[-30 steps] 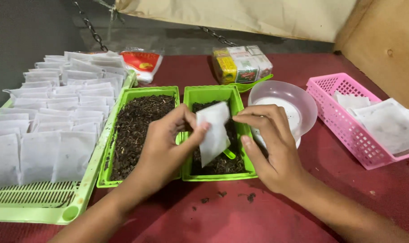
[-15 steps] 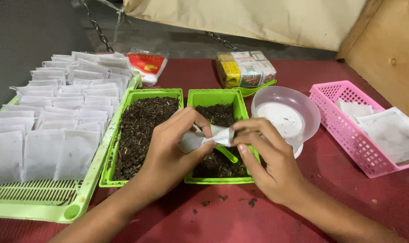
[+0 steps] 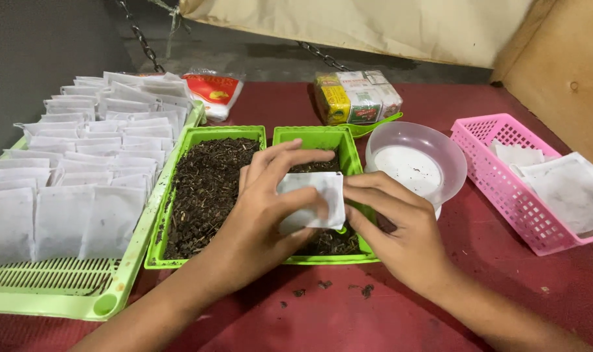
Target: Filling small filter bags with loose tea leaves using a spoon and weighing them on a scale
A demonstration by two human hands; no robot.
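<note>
Both hands are on the white filter bag [image 3: 311, 207] now, and it has turned since a second ago: then it stood tall and open between the fingers, half a second ago it was pinched into a narrow fold, and here it lies flat, held broadside over the right-hand green tray [image 3: 319, 140] of dark loose tea. That reads, to my eye, as the filling part being over and the bag being flattened or closed.

The left hand [image 3: 270, 208] is curled around the bag's left side, thumb across its face, fingers spread behind. The right hand [image 3: 394, 228] is closed on the right edge, fingertips pinching it. Neither hand has anything else in its grip.

Just left sits the second green tray [image 3: 208, 189], heaped with the same dark leaf. Further left, a long green tray [image 3: 68, 287] carries rows of flat white bags [image 3: 81, 156]. Behind the right hand stands a clear plastic bowl [image 3: 417, 163]; a pink basket [image 3: 505, 182] with more white bags sits at the right edge. Crumbs dot the red tabletop [image 3: 348, 313].

What's hard to tell: the bag's mouth is hidden under the fingers, so whether it is sealed is unclear. A green scoop handle [image 3: 374, 125] pokes out behind the bowl, its head out of sight. The pink basket is cut off by the frame.
</note>
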